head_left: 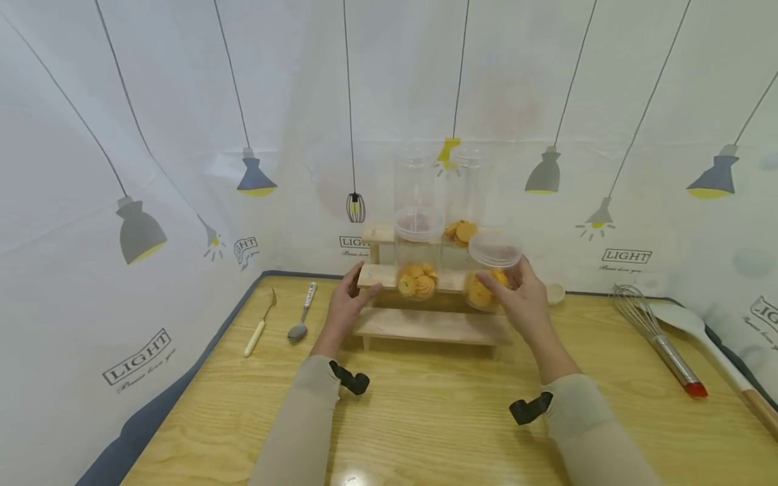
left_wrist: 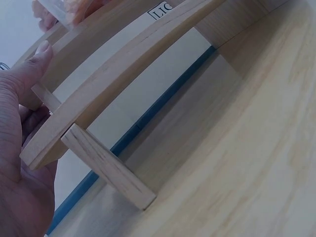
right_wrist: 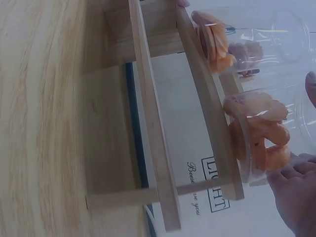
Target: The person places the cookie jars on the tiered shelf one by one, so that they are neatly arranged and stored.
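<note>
A three-tier wooden display stand (head_left: 425,324) is on the table. My left hand (head_left: 348,307) grips the left end of its middle tier, thumb on top, as the left wrist view (left_wrist: 24,113) shows. My right hand (head_left: 527,300) holds a clear lidded jar (head_left: 483,290) of orange-yellow cookies at the right end of that tier. In the right wrist view its cookies (right_wrist: 261,133) show near the shelf, with thumb and fingers on opposite sides. Another cookie jar (head_left: 418,270) stands to its left. Behind, on the top tier, are cookies (head_left: 463,231) in a clear jar and a second clear jar (head_left: 416,179).
To the left lie a fork (head_left: 258,331) with a pale handle and a spoon (head_left: 299,329). A whisk (head_left: 662,344) and a white spatula (head_left: 699,324) lie at the right. A small pale round object (head_left: 556,294) sits beyond my right hand. A printed cloth (head_left: 292,101) hangs behind.
</note>
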`<state>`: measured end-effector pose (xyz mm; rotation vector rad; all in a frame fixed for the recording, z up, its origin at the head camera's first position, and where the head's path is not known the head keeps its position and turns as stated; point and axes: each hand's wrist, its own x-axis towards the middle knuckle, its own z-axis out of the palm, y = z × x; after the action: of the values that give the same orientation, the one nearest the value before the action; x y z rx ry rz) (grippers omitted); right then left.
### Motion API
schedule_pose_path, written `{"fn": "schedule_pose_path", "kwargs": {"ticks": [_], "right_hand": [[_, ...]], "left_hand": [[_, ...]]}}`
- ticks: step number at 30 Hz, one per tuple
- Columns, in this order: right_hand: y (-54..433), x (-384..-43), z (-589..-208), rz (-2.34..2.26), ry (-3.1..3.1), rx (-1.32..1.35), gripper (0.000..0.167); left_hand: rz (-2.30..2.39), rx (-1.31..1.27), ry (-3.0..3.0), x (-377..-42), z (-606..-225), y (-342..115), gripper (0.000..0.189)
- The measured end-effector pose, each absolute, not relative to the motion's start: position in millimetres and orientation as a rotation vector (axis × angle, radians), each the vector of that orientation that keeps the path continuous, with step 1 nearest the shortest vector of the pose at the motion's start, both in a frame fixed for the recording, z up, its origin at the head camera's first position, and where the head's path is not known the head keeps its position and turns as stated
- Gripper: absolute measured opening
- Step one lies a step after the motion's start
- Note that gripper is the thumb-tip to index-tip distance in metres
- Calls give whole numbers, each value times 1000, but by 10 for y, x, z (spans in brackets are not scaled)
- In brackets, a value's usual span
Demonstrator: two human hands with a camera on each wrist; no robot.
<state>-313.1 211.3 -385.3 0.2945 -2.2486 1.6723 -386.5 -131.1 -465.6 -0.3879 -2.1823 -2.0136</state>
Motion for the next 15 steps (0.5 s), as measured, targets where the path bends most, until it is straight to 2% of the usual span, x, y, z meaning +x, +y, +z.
{"fn": "schedule_pose_path", "kwargs": {"ticks": [15], "right_hand": [[1950,-3181,-3879,1612,-2259,444,70]], "left_hand": [[-2027,-378,-2173,-3864,-4667,-1311,86]]}}
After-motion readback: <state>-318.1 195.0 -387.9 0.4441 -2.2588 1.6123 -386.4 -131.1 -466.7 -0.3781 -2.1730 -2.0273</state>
